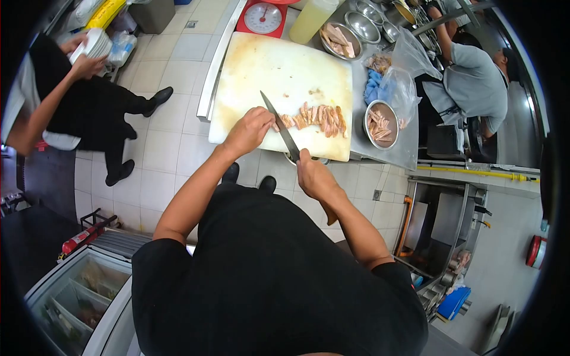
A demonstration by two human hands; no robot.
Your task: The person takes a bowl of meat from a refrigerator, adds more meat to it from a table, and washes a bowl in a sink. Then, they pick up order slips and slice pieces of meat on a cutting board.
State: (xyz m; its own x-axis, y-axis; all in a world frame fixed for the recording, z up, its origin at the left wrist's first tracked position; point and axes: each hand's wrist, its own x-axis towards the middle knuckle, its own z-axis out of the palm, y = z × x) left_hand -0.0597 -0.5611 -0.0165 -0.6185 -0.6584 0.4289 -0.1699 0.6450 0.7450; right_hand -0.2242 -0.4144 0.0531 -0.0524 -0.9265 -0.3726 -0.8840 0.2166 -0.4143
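My right hand (316, 176) grips the handle of a long kitchen knife (280, 126), its blade slanting up and left across the cutting board (261, 65). Curled fingers of my left hand (252, 126) press on the left end of a row of sliced meat (320, 120), just left of the blade. They partly cover the piece they hold. The slices lie side by side near the board's front edge, with small scraps behind them. Right of the board, a metal bowl (366, 126) holds cut meat strips (379, 126).
Behind the board stand a red scale (262, 19), a bottle of yellowish liquid (312, 21) and a bowl of larger meat pieces (337, 43). Plastic bags (399, 89) lie on the right. One person at left carries stacked white dishes (94, 45); another person (475, 80) works at right.
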